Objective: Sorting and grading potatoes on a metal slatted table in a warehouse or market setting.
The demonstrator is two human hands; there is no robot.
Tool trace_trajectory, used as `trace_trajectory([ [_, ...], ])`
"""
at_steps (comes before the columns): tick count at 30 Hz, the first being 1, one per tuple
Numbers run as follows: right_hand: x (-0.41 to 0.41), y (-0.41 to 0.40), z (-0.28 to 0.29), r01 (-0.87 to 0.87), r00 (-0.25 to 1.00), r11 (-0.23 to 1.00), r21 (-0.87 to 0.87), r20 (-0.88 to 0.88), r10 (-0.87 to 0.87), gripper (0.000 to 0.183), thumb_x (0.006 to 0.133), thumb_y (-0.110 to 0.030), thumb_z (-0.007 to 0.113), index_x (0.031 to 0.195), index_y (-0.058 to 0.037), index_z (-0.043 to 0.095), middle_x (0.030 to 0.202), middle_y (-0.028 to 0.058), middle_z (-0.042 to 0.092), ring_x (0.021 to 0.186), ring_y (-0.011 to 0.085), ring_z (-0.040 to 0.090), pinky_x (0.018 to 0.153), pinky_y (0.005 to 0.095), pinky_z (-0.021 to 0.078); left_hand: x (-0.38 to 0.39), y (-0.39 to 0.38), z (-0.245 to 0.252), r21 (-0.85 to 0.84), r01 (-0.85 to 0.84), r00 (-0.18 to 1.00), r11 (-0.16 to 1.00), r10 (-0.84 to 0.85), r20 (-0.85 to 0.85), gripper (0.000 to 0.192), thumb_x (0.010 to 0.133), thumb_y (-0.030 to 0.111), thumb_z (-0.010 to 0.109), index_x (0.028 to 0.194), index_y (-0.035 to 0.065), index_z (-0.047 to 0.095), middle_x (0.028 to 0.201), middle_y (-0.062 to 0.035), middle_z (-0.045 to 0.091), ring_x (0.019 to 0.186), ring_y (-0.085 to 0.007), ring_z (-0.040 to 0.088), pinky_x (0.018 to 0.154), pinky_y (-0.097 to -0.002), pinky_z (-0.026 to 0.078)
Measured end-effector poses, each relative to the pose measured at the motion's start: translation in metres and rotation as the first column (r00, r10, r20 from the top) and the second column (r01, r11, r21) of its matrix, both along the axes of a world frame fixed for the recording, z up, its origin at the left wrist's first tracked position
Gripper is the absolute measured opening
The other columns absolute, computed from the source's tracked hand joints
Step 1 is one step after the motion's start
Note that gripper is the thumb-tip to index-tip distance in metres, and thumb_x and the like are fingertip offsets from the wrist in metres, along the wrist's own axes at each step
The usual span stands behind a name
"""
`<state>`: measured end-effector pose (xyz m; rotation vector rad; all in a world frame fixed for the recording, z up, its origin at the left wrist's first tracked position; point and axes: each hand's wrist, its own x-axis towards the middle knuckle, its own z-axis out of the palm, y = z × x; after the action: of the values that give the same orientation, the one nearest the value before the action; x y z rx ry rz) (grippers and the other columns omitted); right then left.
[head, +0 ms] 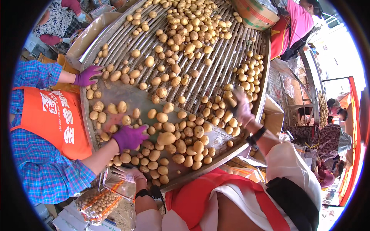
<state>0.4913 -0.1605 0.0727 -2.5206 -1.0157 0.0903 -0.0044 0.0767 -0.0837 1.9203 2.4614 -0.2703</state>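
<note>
A metal sorting table with a slatted upper part (121, 43) and a smooth lower tray (127, 92) lies before me, strewn with potatoes (166, 139). My left hand (128, 174), in a pale glove, rests at the table's near left edge, fingers spread, beside potatoes at the rim. Blurred by motion, my right hand (243, 108) reaches over the right side, where its dark fingertips meet a cluster of potatoes (227, 115). Whether it grips one cannot be told. A large pile of potatoes (188, 29) covers the far end of the slats.
At the left a co-worker in an orange apron (55, 115) has purple-gloved hands (130, 138) on the table. Another person (297, 26) stands at the far right beside a cardboard box (254, 14). A bag of potatoes (99, 205) sits below left; an open carton (273, 115) stands right.
</note>
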Motion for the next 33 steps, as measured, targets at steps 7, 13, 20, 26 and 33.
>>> trace_trajectory([
  [7, 0.044, -0.038, -0.068, 0.470, 0.813, 0.834, -0.289, -0.226, -0.536, 0.082, 0.090, -0.059, 0.063, 0.159, -0.0354, 0.026, 0.168, 0.0138, 0.017, 0.155, 0.0378, 0.009, 0.125, 0.0530, 0.0170, -0.007, 0.005, -0.001, -0.006, -0.008, 0.999, 1.000, 0.008, -0.051, 0.079, 0.092, 0.024, 0.051, 0.161, 0.0059, 0.016, 0.167, -0.0230, 0.013, 0.152, -0.0400, 0.022, 0.124, -0.0495, 0.023],
  [13, -0.113, -0.021, -0.079, 0.314, 0.935, 0.926, 0.212, 0.099, -0.340, 0.065, 0.083, -0.032, 0.079, 0.140, -0.0132, 0.053, 0.139, 0.0158, 0.056, 0.139, 0.0372, 0.044, 0.116, 0.0514, 0.0306, -0.013, 0.014, 0.004, -0.009, 0.004, 0.998, 1.000, -0.005, -0.067, 0.076, 0.094, 0.024, 0.048, 0.161, 0.0058, 0.016, 0.167, -0.0229, 0.014, 0.152, -0.0395, 0.023, 0.124, -0.0493, 0.024],
  [20, -0.128, -0.025, -0.063, 0.116, 0.992, 0.986, 0.116, -0.063, -0.110, 0.063, 0.074, -0.026, 0.086, 0.131, -0.0162, 0.060, 0.129, 0.0148, 0.062, 0.131, 0.0385, 0.050, 0.109, 0.0520, 0.0385, -0.016, 0.017, -0.005, 0.111, 0.046, 0.997, 0.993, -0.053, 0.058, 0.074, 0.096, 0.022, 0.046, 0.161, 0.0065, 0.016, 0.166, -0.0235, 0.014, 0.152, -0.0413, 0.021, 0.125, -0.0508, 0.022],
  [26, -0.098, -0.045, -0.050, 0.149, 0.959, 0.989, -0.003, -0.242, -0.146, 0.062, 0.075, -0.025, 0.086, 0.131, -0.0159, 0.060, 0.138, 0.0134, 0.057, 0.133, 0.0418, 0.047, 0.112, 0.0524, 0.0363, -0.042, 0.002, 0.006, 0.268, 0.125, 0.706, 0.955, -0.275, 0.653, 0.057, 0.100, 0.020, 0.052, 0.153, 0.0037, 0.038, 0.160, -0.0180, 0.035, 0.148, -0.0397, 0.030, 0.123, -0.0482, 0.025],
  [33, -0.184, -0.001, 0.007, -0.115, 0.757, 0.886, 0.450, -0.538, 0.372, 0.065, 0.073, -0.010, 0.086, 0.131, -0.0093, 0.056, 0.138, 0.0170, 0.055, 0.132, 0.0373, 0.050, 0.110, 0.0492, 0.0428, -0.015, -0.100, 0.116, -0.110, 0.337, -0.354, 0.935, 0.234, 0.905, 0.058, 0.107, 0.043, 0.043, 0.146, 0.0005, 0.046, 0.141, -0.0128, 0.054, 0.131, -0.0271, 0.053, 0.104, -0.0427, 0.049],
])
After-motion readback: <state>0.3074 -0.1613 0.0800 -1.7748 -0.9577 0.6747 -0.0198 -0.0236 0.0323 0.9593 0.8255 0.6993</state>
